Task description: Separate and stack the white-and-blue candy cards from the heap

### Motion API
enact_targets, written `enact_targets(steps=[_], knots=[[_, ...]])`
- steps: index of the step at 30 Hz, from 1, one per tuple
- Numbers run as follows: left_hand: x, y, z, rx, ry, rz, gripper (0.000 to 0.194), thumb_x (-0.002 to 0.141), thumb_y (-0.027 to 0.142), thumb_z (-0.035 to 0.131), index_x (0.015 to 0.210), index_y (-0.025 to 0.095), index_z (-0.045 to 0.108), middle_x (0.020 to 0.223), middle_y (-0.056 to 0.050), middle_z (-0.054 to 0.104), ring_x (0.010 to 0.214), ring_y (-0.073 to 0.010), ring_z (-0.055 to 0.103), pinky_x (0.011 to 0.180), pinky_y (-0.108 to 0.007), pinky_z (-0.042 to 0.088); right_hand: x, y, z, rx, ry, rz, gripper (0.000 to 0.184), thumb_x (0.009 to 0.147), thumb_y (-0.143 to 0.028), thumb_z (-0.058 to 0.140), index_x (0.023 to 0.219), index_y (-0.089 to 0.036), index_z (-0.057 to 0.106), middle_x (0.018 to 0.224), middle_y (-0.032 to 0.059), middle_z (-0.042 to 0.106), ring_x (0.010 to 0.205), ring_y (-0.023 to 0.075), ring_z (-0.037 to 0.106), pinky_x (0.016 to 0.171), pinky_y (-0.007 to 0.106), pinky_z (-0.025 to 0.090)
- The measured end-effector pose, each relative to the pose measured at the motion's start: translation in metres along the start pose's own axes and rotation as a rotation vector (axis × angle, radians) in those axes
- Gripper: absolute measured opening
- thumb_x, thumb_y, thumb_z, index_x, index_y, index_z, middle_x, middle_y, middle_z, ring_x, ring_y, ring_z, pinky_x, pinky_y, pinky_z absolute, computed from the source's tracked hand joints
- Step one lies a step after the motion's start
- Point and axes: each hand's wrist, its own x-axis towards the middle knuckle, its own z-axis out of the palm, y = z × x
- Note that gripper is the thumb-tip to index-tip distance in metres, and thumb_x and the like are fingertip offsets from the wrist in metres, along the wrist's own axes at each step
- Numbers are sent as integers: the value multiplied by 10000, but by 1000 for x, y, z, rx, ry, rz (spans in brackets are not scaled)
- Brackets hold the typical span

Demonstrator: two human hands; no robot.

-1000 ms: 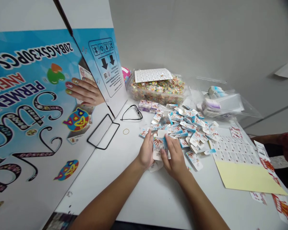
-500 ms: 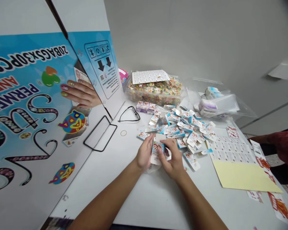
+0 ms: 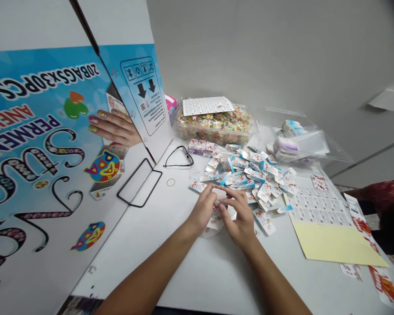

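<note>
Both of my hands meet over the table on a small paper box (image 3: 219, 194), whose pale end shows between the fingers. My left hand (image 3: 201, 211) grips its left side. My right hand (image 3: 239, 214) closes on it from the right, fingers bent across the far edge and thumb on the near side. Most of the box is hidden by the fingers. Just under my hands lie printed boxes (image 3: 214, 222) on what looks like clear plastic. A heap of flat blue-and-white boxes (image 3: 238, 178) with hand pictures spreads beyond them.
At the back stands a clear tub of colourful small packets (image 3: 213, 127); another clear tub (image 3: 331, 151) is to its right. A large printed carton (image 3: 62, 175) walls the left. Glasses (image 3: 178, 165), a rubber band (image 3: 170, 182) and a yellow sheet (image 3: 341, 245) lie around. A person's arm (image 3: 367, 192) shows at far right.
The box has turned in my hands, so its pale end now shows instead of its printed face. My fingers have come together over its far edge. The view has shifted slightly.
</note>
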Motion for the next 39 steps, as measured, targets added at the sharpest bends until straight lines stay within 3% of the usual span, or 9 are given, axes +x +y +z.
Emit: enact_targets(steps=[3, 7, 11, 17, 23, 26, 30, 35, 39], knots=[[3, -2, -1, -88, 11, -19, 177, 779, 335, 618, 876, 193, 577, 723, 8, 559, 649, -137, 566, 580, -229, 450, 2, 3, 0, 49, -28, 59, 118, 922, -143, 559, 954, -228, 634, 1230, 99, 619, 1121, 241, 565, 931, 442, 471], [4, 1, -3, -125, 10, -121, 495, 840, 679, 476, 911, 197, 565, 705, 7, 532, 610, -154, 552, 583, -266, 457, -3, 8, 3, 72, -19, 66, 197, 935, -116, 515, 1079, -229, 589, 1063, 88, 623, 1017, 219, 590, 878, 419, 481], [4, 2, -6, 37, 75, -84, 591, 830, 763, 412, 904, 197, 566, 756, 4, 552, 646, -146, 562, 617, -260, 462, -4, 9, 3, 77, -89, 54, 208, 917, -150, 572, 1100, -238, 620, 921, 53, 616, 896, 207, 588, 828, 407, 480], [2, -5, -4, 36, -31, -65, 623, 785, 817, 409, 996, 235, 485, 684, 35, 543, 510, -129, 513, 510, -256, 428, -2, 9, 7, 265, 3, 239, 134, 928, -208, 577, 1038, -225, 652, 1102, 91, 635, 1078, 227, 596, 945, 425, 480], [2, -8, -6, 87, -119, -84, 647, 801, 827, 342, 1058, 246, 460, 623, 45, 530, 460, -142, 505, 467, -258, 407, -6, 16, 9, 484, -2, 472, 108, 900, -314, 627, 855, -217, 642, 995, 66, 652, 794, 185, 636, 581, 303, 509], [2, -5, -8, 107, -103, -62, 631, 824, 806, 335, 1056, 236, 476, 678, 26, 567, 496, -139, 528, 513, -266, 432, -4, 11, 4, 297, -20, 337, 99, 907, -280, 613, 833, -223, 644, 982, 55, 673, 852, 202, 641, 745, 378, 498], [4, -3, -11, 134, -28, -40, 656, 830, 808, 312, 1044, 222, 514, 791, -8, 612, 598, -141, 574, 603, -271, 458, -1, 2, -1, 21, -136, 62, 45, 903, -232, 621, 943, -233, 641, 1115, 64, 675, 1041, 238, 612, 951, 464, 362], [11, -4, -15, 228, -13, -72, 715, 775, 860, 328, 982, 209, 541, 758, -14, 601, 719, -183, 612, 658, -282, 464, 0, 4, 0, 18, -242, 21, 171, 935, -151, 532, 1059, -232, 617, 1095, 67, 677, 1011, 216, 610, 889, 429, 393], [9, -1, -12, 192, -66, -146, 792, 766, 881, 259, 1066, 202, 538, 737, -25, 613, 677, -208, 628, 627, -312, 476, -1, 8, 0, 158, -214, 93, 197, 928, -179, 565, 1071, -250, 681, 1006, 52, 713, 934, 205, 628, 835, 399, 457]])
